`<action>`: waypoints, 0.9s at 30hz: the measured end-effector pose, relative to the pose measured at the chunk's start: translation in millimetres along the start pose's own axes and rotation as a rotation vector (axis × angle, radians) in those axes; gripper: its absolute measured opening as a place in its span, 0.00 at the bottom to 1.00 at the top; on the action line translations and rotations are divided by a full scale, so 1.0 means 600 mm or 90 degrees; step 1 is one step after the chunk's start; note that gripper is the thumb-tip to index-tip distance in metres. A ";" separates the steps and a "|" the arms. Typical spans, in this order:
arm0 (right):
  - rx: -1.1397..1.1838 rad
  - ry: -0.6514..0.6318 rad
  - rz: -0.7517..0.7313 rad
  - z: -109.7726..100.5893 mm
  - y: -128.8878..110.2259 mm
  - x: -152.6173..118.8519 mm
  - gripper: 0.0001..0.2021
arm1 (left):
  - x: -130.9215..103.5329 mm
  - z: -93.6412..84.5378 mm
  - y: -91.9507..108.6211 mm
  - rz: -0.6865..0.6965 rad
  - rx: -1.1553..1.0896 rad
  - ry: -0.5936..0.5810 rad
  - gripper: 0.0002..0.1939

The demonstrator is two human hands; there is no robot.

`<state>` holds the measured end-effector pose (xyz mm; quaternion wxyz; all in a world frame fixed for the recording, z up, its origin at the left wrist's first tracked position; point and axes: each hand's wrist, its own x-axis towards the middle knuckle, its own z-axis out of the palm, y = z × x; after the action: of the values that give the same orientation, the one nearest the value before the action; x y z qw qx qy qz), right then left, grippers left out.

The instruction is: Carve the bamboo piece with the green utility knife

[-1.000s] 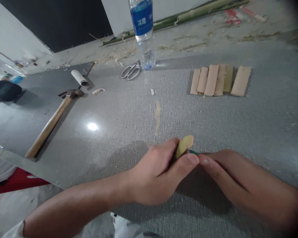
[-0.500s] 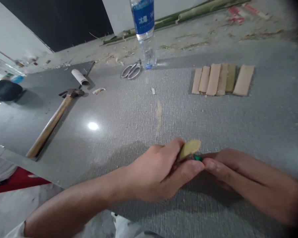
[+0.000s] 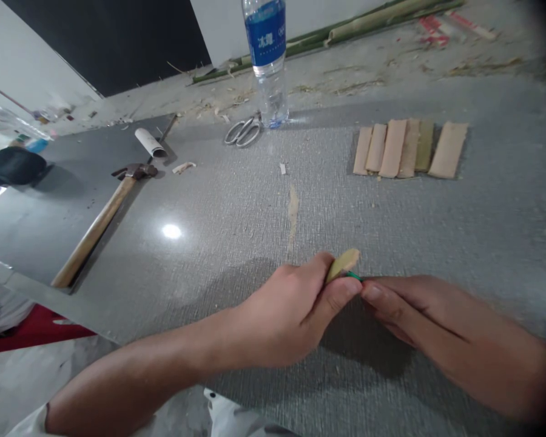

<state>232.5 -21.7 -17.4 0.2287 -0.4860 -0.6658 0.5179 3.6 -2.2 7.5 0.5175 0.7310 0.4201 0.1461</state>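
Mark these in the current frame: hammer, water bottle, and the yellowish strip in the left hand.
Hammer [image 3: 96, 230]: head view, on the wooden handle.
Water bottle [image 3: 267, 41]: head view, on the blue label.
Yellowish strip [image 3: 344, 264]: head view, on the exposed face.

Hammer [image 3: 97, 229] L of scissors [image 3: 242, 130], btl [image 3: 267, 60] R
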 end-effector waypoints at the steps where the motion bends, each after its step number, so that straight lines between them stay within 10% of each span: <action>1: -0.011 0.019 -0.018 0.003 -0.001 -0.001 0.32 | 0.000 0.001 0.001 -0.004 -0.003 0.003 0.18; 27: -0.114 0.171 0.004 0.013 0.034 -0.027 0.29 | -0.002 -0.027 0.041 -0.112 -0.111 -0.087 0.20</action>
<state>241.5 -39.8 -35.2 0.2701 -0.5715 -0.6712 0.3873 3.5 4.7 36.1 0.6173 0.6520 0.4318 0.0857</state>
